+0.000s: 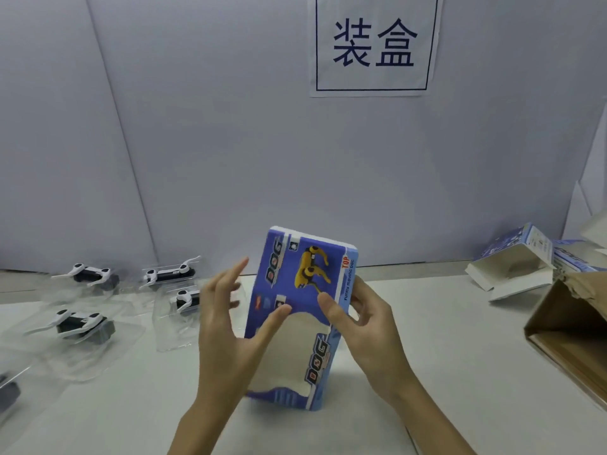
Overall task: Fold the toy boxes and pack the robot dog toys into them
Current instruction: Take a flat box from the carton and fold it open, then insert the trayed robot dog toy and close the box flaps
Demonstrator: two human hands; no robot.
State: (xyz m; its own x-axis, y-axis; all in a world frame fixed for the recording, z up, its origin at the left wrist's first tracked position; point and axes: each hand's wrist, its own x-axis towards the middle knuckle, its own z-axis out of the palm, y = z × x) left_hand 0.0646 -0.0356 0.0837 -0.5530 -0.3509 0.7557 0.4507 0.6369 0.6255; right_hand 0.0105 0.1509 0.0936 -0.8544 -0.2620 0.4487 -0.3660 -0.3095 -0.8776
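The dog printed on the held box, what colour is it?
Yellow with black joints, on a blue box; head view.

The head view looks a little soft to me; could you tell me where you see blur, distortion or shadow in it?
In the head view, the left hand has motion-blurred fingertips, while the blue toy box and right hand read fairly sharp; the wide lens bows the wall seams and table edge; lighting is soft and even, with only a faint shadow under the box; the robot dog toys look slightly soft.

Both hands (pixel 368 326) hold the blue toy box (pixel 297 310) upright.
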